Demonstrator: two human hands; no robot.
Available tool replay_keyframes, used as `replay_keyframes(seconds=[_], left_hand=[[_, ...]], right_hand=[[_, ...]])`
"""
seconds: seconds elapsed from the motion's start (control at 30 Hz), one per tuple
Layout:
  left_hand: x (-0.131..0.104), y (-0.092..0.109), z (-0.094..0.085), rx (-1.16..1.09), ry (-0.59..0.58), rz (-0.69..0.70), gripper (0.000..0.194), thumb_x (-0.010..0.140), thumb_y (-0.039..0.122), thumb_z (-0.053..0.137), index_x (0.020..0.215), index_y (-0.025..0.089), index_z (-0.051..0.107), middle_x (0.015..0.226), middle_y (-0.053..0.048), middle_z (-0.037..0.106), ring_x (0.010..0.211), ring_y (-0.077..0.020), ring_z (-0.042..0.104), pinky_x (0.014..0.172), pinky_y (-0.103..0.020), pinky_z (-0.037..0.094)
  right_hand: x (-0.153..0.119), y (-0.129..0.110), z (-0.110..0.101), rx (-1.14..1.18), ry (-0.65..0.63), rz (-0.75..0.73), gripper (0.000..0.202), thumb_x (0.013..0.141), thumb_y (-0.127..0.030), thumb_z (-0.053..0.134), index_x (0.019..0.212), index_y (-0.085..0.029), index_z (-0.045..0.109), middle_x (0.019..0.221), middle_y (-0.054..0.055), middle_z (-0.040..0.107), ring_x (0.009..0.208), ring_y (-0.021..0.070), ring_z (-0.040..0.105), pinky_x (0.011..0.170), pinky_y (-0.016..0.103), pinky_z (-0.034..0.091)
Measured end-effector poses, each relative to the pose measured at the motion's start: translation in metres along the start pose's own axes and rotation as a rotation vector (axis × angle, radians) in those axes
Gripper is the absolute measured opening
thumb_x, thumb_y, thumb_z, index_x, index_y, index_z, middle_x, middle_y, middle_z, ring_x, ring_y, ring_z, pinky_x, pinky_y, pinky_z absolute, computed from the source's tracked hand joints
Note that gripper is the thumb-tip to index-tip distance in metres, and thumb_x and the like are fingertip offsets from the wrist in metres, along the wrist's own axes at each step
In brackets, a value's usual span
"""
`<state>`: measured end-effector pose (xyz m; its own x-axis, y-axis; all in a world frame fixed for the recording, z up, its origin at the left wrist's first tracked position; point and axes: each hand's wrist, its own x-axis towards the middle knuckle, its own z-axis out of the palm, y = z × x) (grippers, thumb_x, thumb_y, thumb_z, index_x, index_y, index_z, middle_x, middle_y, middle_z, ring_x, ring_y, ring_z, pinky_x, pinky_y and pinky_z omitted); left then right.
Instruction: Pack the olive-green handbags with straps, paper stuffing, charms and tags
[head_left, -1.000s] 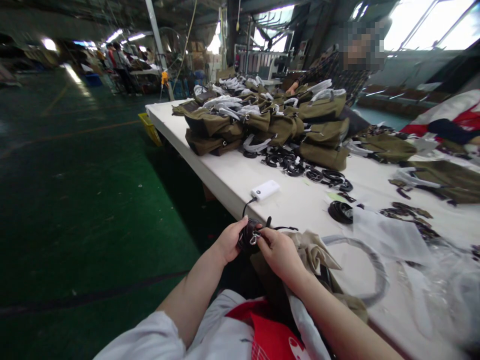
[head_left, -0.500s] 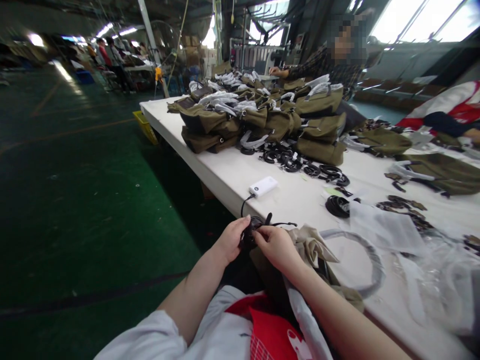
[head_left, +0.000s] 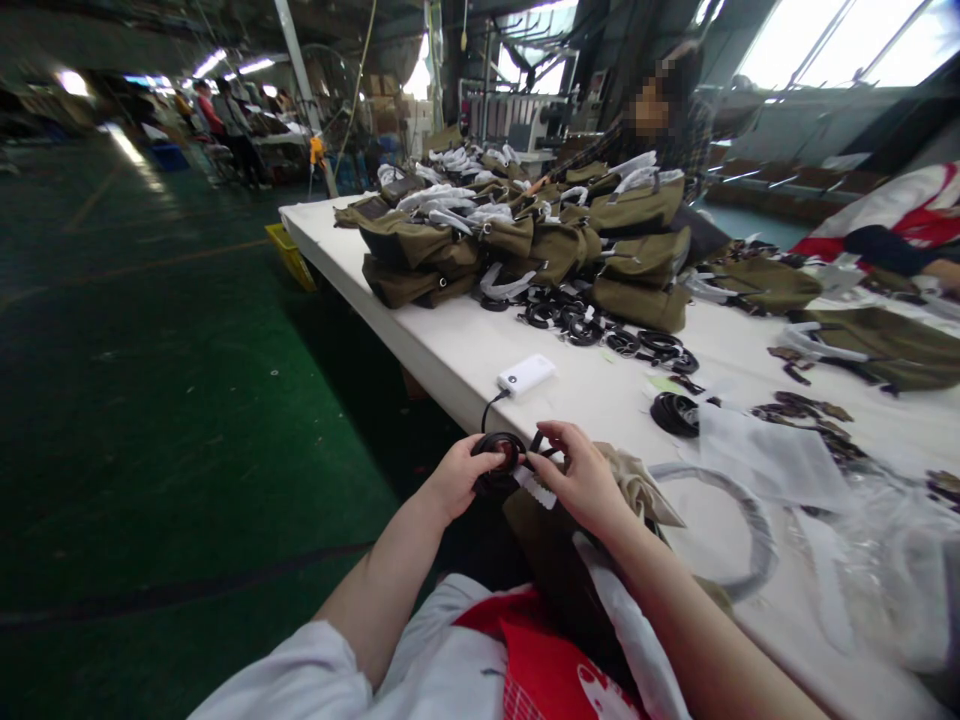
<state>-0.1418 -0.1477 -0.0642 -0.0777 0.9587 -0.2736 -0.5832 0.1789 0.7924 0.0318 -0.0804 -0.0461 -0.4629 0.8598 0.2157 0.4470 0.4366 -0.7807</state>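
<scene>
A coiled black strap is gripped by my left hand, with the thumb across the coil. On its right side my right hand pinches the strap's loose end between thumb and fingers. A small white tag with a jagged edge hangs below the coil. Under and beside my right forearm is an olive bag with beige lining, partly hidden by my arm. Its wrapped white handle lies against my red apron.
Olive bags are piled at the back of the white table. A white power bank with a black cable lies near the edge. More coiled straps and plastic wrapping are on the right. A co-worker stands behind the pile.
My right hand has shifted slightly right and its fingers have lifted. The coil now faces up more, and the white tag shows. The co-worker has leaned left over the bags.
</scene>
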Motion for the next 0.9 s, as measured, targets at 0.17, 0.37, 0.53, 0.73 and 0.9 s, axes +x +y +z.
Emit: replay_keyframes(seconds=[0.17,0.37,0.53,0.73,0.9], left_hand=[[-0.004,0.006,-0.009,0.127,-0.151,-0.097,0.041,0.059,0.025,0.085,0.095,0.011,0.070,0.084,-0.006,0.072,0.074,-0.0156,0.065,0.073,-0.026,0.048],[-0.003,0.006,-0.016,0.373,-0.138,-0.073,0.040,0.068,0.043,0.081,0.091,0.012,0.069,0.080,-0.006,0.070,0.071,-0.0143,0.063,0.069,-0.025,0.046],[0.002,0.004,-0.021,0.477,-0.084,-0.048,0.043,0.070,0.051,0.076,0.087,0.013,0.069,0.072,-0.005,0.069,0.064,-0.0133,0.061,0.063,-0.024,0.045],[0.002,0.000,-0.022,0.515,-0.127,-0.058,0.043,0.070,0.052,0.075,0.085,0.012,0.068,0.076,-0.006,0.071,0.067,-0.0142,0.063,0.065,-0.024,0.046],[-0.002,0.001,-0.024,0.521,-0.243,-0.239,0.046,0.075,0.055,0.069,0.095,0.014,0.065,0.074,-0.007,0.071,0.067,-0.0179,0.065,0.065,-0.029,0.048]], right_hand=[[0.013,-0.004,-0.010,-0.113,-0.365,-0.083,0.047,0.082,-0.036,0.063,0.126,-0.017,0.059,0.122,0.012,0.066,0.116,0.0257,0.058,0.102,0.043,0.043],[0.023,-0.006,-0.006,-0.003,-0.630,-0.012,0.029,0.089,-0.035,0.053,0.107,-0.019,0.069,0.102,0.006,0.073,0.090,0.0210,0.066,0.081,0.034,0.050],[0.023,0.002,0.002,-0.068,-0.611,0.023,0.030,0.088,-0.039,0.054,0.101,-0.018,0.070,0.091,0.006,0.074,0.079,0.0192,0.066,0.071,0.030,0.048],[0.024,0.003,0.002,-0.098,-0.623,0.047,0.025,0.084,-0.034,0.058,0.096,-0.017,0.072,0.086,0.004,0.074,0.075,0.0185,0.065,0.068,0.028,0.046],[0.022,0.005,0.002,-0.170,-0.607,0.055,0.022,0.083,-0.031,0.057,0.093,-0.019,0.072,0.081,0.002,0.073,0.071,0.0172,0.063,0.065,0.027,0.044]])
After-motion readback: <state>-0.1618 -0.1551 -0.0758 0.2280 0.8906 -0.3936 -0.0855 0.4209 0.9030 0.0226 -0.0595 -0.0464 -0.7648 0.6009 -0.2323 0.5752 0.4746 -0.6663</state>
